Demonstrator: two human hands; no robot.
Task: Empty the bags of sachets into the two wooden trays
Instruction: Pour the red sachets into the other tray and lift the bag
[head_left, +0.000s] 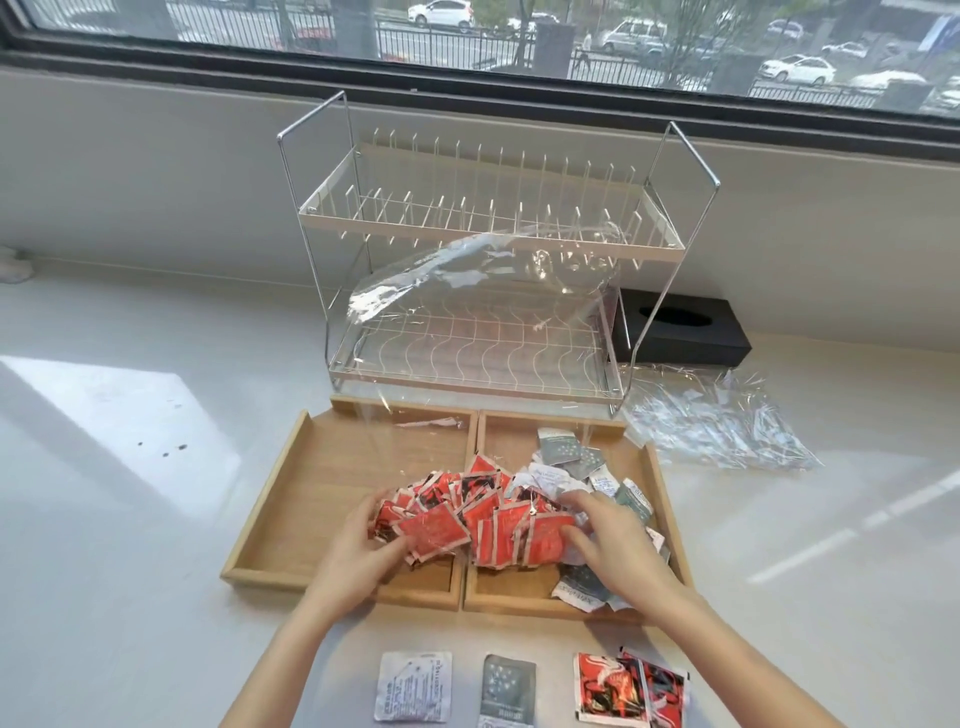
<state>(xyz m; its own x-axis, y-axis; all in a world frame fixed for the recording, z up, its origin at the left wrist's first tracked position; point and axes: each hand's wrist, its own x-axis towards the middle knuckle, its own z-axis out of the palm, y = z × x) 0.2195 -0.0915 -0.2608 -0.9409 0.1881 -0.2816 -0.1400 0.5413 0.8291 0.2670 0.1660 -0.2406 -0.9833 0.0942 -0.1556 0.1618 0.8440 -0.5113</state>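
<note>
Two wooden trays sit side by side, the left tray (322, 467) and the right tray (657, 499). A clear plastic bag (483, 291) rises from the trays with its upper part billowing before the rack. Its lower end holds a heap of red sachets (467, 514) lying across the divide between the trays. My left hand (358, 556) grips the heap's left side through the plastic. My right hand (608, 535) grips its right side. White and grey-green sachets (571, 457) lie loose in the right tray.
A two-tier wire dish rack (483, 228) stands behind the trays. A black tissue box (680, 332) sits to its right, with crumpled empty clear bags (717, 421) in front. Near me lie a white sachet (413, 686), a grey sachet (508, 691) and red sachets (628, 691).
</note>
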